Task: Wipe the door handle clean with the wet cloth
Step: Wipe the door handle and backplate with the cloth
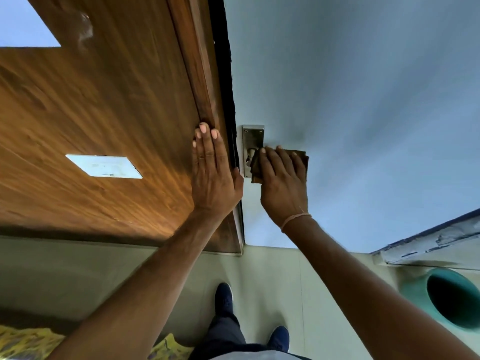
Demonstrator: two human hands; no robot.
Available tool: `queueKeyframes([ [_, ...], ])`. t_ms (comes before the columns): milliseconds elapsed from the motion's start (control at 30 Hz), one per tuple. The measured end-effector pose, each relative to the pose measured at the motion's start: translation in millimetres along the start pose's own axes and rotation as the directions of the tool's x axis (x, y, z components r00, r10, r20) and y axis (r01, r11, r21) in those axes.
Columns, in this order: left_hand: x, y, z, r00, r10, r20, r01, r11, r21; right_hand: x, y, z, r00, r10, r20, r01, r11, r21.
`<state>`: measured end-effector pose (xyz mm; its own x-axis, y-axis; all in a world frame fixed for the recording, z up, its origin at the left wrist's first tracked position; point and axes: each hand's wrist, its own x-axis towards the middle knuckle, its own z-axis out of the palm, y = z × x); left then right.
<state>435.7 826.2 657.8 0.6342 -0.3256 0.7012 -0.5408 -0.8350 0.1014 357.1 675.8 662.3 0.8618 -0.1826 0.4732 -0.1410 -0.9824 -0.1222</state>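
A pale blue door (350, 100) carries a steel handle plate (252, 137) near its left edge. My right hand (284, 185) presses a folded brown cloth (301, 155) over the handle, so the lever itself is mostly hidden; only a bit of metal (250, 154) shows at the cloth's left side. My left hand (214, 172) lies flat with fingers together against the wooden panel (104, 100), its thumb hooked at the dark door edge (228, 100). It holds nothing.
A white plate (104, 166) is fixed on the wooden panel. A teal bucket (452, 297) stands on the pale floor (272, 287) at the lower right, below a chipped ledge (428, 245). My dark blue shoes (224, 298) are below, and yellow fabric (28, 341) lies bottom left.
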Motion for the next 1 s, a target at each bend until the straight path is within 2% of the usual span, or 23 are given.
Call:
queueKeyframes([
  [200, 0, -4, 5, 0.999, 0.034, -0.014, -0.034, 0.999, -0.032, -8, 16, -13, 0.996, 0.072, 0.054, -0.072, 0.997, -0.001],
  [267, 0, -5, 5, 0.999, 0.035, -0.012, -0.036, 0.999, -0.036, -5, 6, -14, 0.997, 0.041, 0.06, -0.044, 0.998, 0.04],
  [400, -1, -9, 8, 0.997, 0.064, -0.054, -0.065, 0.997, -0.034, 9, 5, -8, 0.997, -0.049, -0.062, 0.054, 0.995, 0.088],
  [533, -2, -12, 10, 0.996, 0.067, -0.065, -0.069, 0.997, -0.026, 13, 22, -1, 0.993, -0.021, -0.118, 0.035, 0.992, 0.118],
  [633, -2, -13, 10, 0.995, 0.079, -0.057, -0.08, 0.996, -0.024, 11, 19, 6, 0.991, -0.017, -0.135, 0.022, 0.999, 0.036],
  [833, -2, -12, 9, 0.994, 0.086, -0.068, -0.089, 0.995, -0.036, 6, 25, 16, 0.969, -0.169, -0.181, 0.169, 0.985, -0.014],
  [900, -2, -14, 9, 0.994, 0.089, -0.07, -0.091, 0.995, -0.033, 1, 36, 13, 0.974, -0.103, -0.203, 0.099, 0.995, -0.027],
  [1000, -1, -15, 9, 0.993, 0.094, -0.071, -0.096, 0.995, -0.028, 0, 14, 20, 0.973, -0.015, -0.228, 0.012, 1.0, -0.018],
])
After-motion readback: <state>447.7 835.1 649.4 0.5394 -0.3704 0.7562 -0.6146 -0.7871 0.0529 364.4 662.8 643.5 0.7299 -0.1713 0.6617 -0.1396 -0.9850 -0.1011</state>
